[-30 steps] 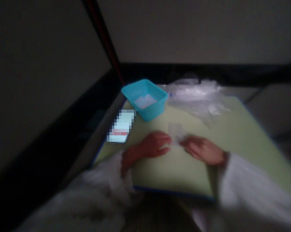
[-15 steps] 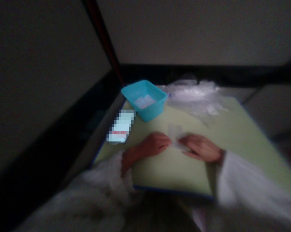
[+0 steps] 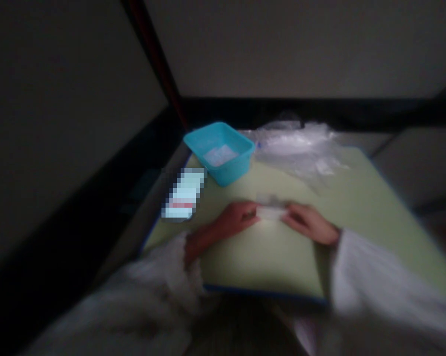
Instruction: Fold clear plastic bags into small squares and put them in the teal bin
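A small translucent plastic bag or sheet (image 3: pixel 271 213), too blurred to tell which, is stretched between my hands over the table. Its near part shows as a whitish strip, while a fainter part lies behind it. My left hand (image 3: pixel 241 216) is closed, pinching the strip's left end between thumb and fingers. At the right end, my right hand (image 3: pixel 307 222) is closed in a similar pinch. A turquoise plastic basket (image 3: pixel 232 174) stands beyond my left hand, with whitish, thin flat pieces (image 3: pixel 220 155) on its bottom.
A lit phone with a pixelated screen (image 3: pixel 185 194) lies at the table's left edge. Crumpled clear plastic (image 3: pixel 297 143) is heaped at the back. The pale yellow-green table (image 3: pixel 260 267) has a blue edge, with walls behind and to the left.
The near part of the plastic has come up into a whitish strip held at both ends. My fingers have shifted from resting over it to pinching it.
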Available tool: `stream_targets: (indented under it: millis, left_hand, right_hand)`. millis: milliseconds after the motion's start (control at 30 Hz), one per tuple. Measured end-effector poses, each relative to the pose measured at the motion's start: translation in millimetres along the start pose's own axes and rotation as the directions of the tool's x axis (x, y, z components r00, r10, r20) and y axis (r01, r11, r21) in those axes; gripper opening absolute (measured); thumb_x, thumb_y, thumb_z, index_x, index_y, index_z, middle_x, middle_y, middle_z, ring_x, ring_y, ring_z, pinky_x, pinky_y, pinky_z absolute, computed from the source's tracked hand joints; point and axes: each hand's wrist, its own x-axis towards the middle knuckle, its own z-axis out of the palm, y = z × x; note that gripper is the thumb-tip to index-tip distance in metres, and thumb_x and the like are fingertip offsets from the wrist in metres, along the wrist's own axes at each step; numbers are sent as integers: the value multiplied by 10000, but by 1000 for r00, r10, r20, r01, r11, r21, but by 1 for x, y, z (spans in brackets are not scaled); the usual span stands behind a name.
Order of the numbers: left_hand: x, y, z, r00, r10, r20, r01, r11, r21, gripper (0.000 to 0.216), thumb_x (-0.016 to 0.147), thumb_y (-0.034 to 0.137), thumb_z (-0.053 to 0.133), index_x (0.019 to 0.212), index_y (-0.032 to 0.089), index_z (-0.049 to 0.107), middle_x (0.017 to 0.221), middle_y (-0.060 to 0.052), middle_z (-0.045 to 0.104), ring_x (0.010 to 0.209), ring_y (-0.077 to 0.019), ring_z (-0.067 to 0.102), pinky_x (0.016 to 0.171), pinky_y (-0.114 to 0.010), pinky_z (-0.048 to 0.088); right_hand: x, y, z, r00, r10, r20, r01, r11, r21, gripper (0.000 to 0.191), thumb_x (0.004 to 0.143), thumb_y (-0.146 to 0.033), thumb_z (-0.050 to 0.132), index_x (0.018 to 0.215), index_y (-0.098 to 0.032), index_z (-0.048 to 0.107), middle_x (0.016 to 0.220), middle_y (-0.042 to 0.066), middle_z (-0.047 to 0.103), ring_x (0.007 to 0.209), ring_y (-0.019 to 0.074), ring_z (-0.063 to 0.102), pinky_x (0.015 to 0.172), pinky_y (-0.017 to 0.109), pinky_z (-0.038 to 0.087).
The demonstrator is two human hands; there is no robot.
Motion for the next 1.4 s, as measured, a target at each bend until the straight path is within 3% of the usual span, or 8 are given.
stream_targets:
  millis: [233,667,733,833,900,1000,1167,1400]
  left_hand:
    - [13,-4,4,987,-147,-69,131,973,-189,561,708,161,651,1238,134,468,724,26,645,641,-111,586,607,-216,452]
    - [24,-17,20,970,-202,-134,160,948,-274,844,712,106,610,1420,146,153,646,80,595,594,-79,540,599,-193,410]
    - [25,-17,20,972,-196,-132,155,950,-270,864,715,106,605,1430,141,122,633,84,586,594,-82,539,605,-195,410]
    - [25,-17,21,969,-202,-140,161,952,-259,879,709,101,601,1436,139,108,623,87,573,583,-87,530,601,-199,410]
    - [26,-16,22,968,-206,-145,166,954,-249,886,706,103,600,1439,141,105,621,86,571,576,-92,527,599,-203,412]
    - [26,-15,22,969,-197,-146,158,957,-243,878,719,115,587,1445,150,95,625,81,576,572,-95,528,600,-206,418]
    - [28,-14,20,969,-205,-135,172,960,-223,877,711,101,577,1447,128,101,621,79,572,559,-95,513,590,-204,410]
    - [28,-12,20,959,-250,-137,216,951,-219,846,724,103,570,1442,123,122,589,93,532,545,-95,486,583,-202,395]
  right_hand:
    - [9,1,11,944,321,-77,-269,882,387,222,823,-385,536,719,-216,436,545,-48,497,472,103,433,433,221,315]
    - [19,15,19,868,464,-177,-332,807,489,339,775,-382,559,997,-232,351,585,-70,534,453,125,496,404,219,355]
    - [17,13,15,861,437,-262,-303,853,425,315,809,-379,536,1029,-231,367,675,-31,572,512,136,532,441,238,401]
    - [14,6,10,890,235,-391,-221,972,80,203,866,-348,488,1009,-207,462,865,69,617,700,188,601,597,317,492]
    - [13,-1,11,948,74,-309,-132,977,-170,260,889,-347,470,1078,-173,509,1036,141,622,908,249,609,775,401,501]
    - [11,-10,19,996,-22,-88,-11,933,-359,498,902,-416,463,1293,-109,429,1328,207,494,1204,311,476,990,504,385]
    - [7,-13,32,998,-1,55,27,887,-462,729,905,-577,365,1398,-43,309,1464,250,298,1360,324,273,1068,561,242]
    - [3,-12,37,994,46,98,6,881,-473,803,902,-623,297,1409,-2,285,1457,268,296,1383,317,220,1088,545,205]
